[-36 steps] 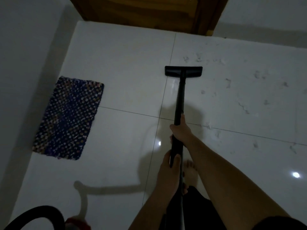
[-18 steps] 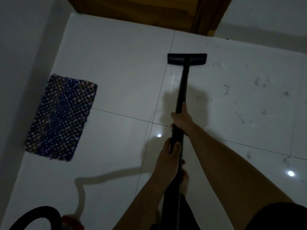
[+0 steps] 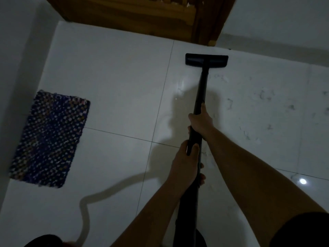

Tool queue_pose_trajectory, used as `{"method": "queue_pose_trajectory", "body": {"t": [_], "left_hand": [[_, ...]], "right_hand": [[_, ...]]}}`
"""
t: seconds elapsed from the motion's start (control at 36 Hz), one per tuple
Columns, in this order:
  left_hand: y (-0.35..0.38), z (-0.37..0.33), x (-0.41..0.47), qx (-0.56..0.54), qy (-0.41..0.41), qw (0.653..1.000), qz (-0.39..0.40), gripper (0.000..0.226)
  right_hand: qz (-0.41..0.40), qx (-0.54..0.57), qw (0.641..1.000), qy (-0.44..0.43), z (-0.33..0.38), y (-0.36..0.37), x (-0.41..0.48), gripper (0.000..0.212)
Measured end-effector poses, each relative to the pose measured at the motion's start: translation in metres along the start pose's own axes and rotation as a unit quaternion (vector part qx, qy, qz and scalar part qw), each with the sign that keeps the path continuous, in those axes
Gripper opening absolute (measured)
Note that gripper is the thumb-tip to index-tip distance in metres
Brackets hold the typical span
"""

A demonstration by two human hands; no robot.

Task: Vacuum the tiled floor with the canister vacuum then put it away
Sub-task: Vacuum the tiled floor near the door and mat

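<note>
Over the last second I have pushed the vacuum head (image 3: 206,59) forward across the floor (image 3: 110,77), from the middle of the far tile almost to the far edge, where it now sits flat just short of the wooden door (image 3: 142,16). Both my hands are clenched round the black wand (image 3: 201,90): my right hand (image 3: 202,122) further down it, with the thumb laid along the tube, and my left hand (image 3: 184,165) just behind, nearer my body. The strip the head ran over looks cleaner than it did, though a little fluff remains just right of the wand behind the head. The bulk of the dust and hair (image 3: 265,95) lies untouched on the tiles toward the right edge, well apart from the head. So I judge this forward stroke nearly spent; next I should draw back and shift the lane rightward. The rug (image 3: 49,138) lies by the left edge, clear of my path. Only a dark bit of the hose (image 3: 44,240) shows at the near left corner, so putting away is far off.
</note>
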State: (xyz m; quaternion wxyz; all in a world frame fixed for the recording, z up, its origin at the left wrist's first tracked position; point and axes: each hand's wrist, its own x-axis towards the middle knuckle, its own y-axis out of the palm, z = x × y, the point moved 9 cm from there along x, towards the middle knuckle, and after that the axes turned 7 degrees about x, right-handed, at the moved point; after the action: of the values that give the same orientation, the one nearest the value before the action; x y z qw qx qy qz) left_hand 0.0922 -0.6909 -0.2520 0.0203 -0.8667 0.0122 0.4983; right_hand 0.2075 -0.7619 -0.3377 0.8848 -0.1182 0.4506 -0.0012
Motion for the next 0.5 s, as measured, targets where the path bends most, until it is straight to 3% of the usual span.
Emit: {"method": "queue_pose_trajectory", "body": {"t": [0.5], "left_hand": [[0.032, -0.026, 0.019, 0.032, 0.003, 0.999, 0.015, 0.027]], "right_hand": [[-0.047, 0.004, 0.999, 0.005, 0.012, -0.047, 0.019, 0.074]]}}
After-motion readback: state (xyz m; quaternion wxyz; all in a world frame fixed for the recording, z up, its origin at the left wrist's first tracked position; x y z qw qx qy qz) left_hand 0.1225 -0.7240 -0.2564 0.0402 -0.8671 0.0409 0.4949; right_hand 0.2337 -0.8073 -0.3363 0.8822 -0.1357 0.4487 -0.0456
